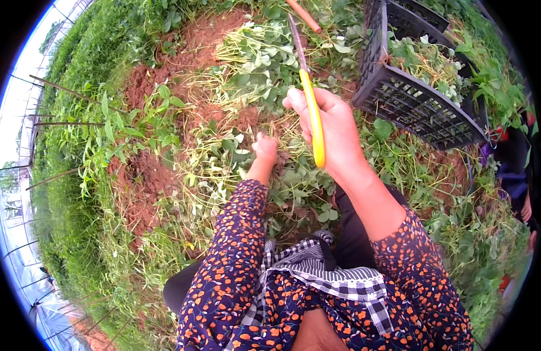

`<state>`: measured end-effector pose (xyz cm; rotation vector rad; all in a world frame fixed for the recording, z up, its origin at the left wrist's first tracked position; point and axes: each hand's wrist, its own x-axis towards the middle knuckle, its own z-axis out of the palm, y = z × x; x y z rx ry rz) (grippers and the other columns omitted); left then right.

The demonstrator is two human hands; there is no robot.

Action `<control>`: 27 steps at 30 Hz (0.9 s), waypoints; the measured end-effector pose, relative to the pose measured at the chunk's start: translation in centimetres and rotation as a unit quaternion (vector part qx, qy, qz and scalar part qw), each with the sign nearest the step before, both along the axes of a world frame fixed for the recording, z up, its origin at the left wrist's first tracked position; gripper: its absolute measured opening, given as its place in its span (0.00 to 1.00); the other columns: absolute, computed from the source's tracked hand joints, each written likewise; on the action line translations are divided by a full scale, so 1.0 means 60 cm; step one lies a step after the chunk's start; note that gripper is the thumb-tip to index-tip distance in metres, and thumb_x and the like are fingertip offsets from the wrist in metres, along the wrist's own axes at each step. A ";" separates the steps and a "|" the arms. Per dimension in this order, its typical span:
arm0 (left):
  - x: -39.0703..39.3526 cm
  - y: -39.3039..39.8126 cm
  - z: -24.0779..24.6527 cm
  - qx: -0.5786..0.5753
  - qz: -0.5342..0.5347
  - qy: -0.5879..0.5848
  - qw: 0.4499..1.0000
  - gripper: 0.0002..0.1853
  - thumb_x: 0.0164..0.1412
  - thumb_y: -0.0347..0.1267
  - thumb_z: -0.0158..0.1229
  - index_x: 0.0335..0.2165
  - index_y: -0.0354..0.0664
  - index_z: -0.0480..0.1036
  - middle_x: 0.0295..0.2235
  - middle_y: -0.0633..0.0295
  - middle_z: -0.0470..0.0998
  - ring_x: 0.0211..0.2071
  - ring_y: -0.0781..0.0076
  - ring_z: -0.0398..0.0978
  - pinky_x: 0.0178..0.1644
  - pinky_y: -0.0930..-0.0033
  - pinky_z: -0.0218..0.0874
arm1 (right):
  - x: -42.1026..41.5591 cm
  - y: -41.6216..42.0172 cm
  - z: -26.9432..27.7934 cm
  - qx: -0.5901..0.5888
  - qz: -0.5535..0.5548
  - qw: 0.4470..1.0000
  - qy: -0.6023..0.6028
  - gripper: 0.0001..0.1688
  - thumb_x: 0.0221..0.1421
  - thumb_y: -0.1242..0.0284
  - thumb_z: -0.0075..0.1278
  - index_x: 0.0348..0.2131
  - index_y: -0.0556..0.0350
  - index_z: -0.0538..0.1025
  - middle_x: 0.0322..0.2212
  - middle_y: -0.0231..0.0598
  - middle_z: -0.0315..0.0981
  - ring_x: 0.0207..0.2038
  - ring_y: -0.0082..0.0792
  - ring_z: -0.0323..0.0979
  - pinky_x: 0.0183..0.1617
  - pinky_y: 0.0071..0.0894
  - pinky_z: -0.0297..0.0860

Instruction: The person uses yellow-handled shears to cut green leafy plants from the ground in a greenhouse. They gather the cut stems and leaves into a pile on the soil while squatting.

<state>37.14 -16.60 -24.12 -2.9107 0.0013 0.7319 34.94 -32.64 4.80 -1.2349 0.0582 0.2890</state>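
In my right hand is a tool with a yellow handle and a narrow metal blade, which points up and away from me; it looks like scissors or a knife. My left hand reaches down among the cut or pulled leafy plants, its fingers curled near thin stems. Whether it grips any stems cannot be told. Beyond it lies a pile of leafy stems with pale leaf undersides and yellowish stalks.
A black plastic crate holding leafy plants stands at the upper right. Near it lies a reddish-brown rod. Reddish soil shows at the left, with thin stakes in the tall greenery. Part of another person is at the far right.
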 end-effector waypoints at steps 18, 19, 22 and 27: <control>-0.063 0.305 0.616 -0.571 0.378 -0.567 0.458 0.05 0.43 0.20 0.57 0.26 0.32 0.72 0.26 0.55 0.75 0.24 0.65 0.73 0.28 0.64 0.70 | 0.034 0.015 -0.048 0.016 -0.027 0.996 -0.086 0.16 0.54 0.62 0.53 0.30 0.57 0.77 0.19 0.23 0.67 0.18 0.14 0.59 0.20 0.16 0.57; -0.057 0.288 0.640 -0.575 0.386 -0.600 0.401 0.09 0.45 0.23 0.57 0.29 0.31 0.74 0.29 0.56 0.76 0.27 0.67 0.73 0.32 0.69 0.67 | 0.032 0.019 -0.050 0.008 -0.020 0.995 -0.095 0.17 0.54 0.60 0.53 0.32 0.56 0.76 0.19 0.23 0.67 0.17 0.13 0.58 0.18 0.14 0.56; -0.047 0.234 0.722 -0.579 0.400 -0.630 0.329 0.15 0.45 0.30 0.62 0.33 0.33 0.73 0.32 0.55 0.75 0.30 0.66 0.74 0.34 0.67 0.68 | 0.028 0.028 -0.048 -0.017 -0.001 0.996 -0.085 0.17 0.53 0.60 0.54 0.31 0.57 0.76 0.15 0.19 0.60 0.15 0.12 0.54 0.17 0.15 0.53; -0.065 0.182 0.793 -0.637 0.276 -0.653 0.304 0.09 0.45 0.26 0.58 0.29 0.36 0.69 0.25 0.57 0.72 0.23 0.67 0.71 0.27 0.68 0.65 | 0.025 0.036 -0.038 -0.028 0.016 0.996 -0.085 0.16 0.54 0.62 0.54 0.32 0.57 0.75 0.14 0.18 0.57 0.15 0.12 0.53 0.17 0.15 0.51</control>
